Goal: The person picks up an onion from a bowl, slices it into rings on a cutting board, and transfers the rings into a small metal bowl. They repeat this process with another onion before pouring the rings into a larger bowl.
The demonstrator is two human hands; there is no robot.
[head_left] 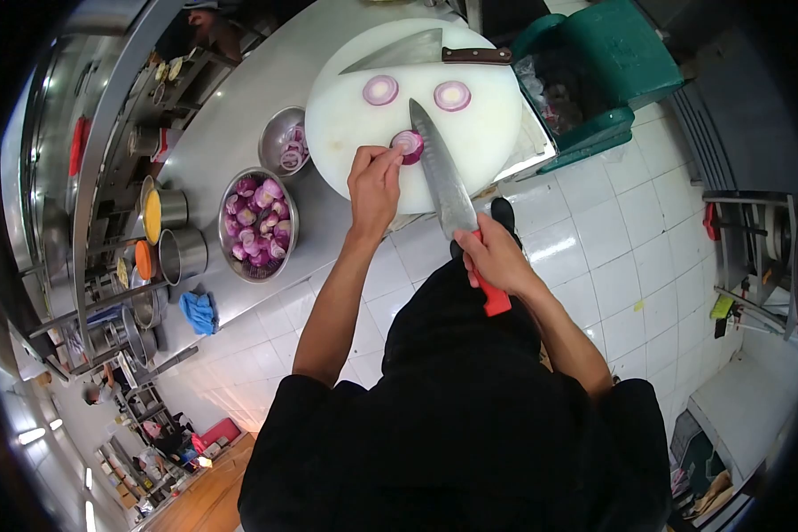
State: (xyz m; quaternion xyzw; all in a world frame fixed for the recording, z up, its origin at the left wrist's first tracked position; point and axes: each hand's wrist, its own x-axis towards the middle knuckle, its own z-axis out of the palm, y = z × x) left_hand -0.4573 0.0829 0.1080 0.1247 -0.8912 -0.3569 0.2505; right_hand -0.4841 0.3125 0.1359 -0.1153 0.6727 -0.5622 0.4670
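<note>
On a round white cutting board (337, 142) lies a cut red onion (410, 144), with the fingertips of my left hand (377, 184) closed on its left side. My right hand (495, 257) grips the red handle of a large chef's knife (448, 182). Its blade points away from me, right beside the onion's right edge. Two onion slices (380, 89) lie flat farther up the board, apart from each other. Behind them rests a second knife (417, 55) with a dark wooden handle, untouched.
Left of the board stand a small metal bowl (275, 133) with onion rings and a larger steel bowl (225, 191) of peeled red onions. A blue cloth (198, 313) lies near the counter edge. A green bin (625, 53) is at the board's right.
</note>
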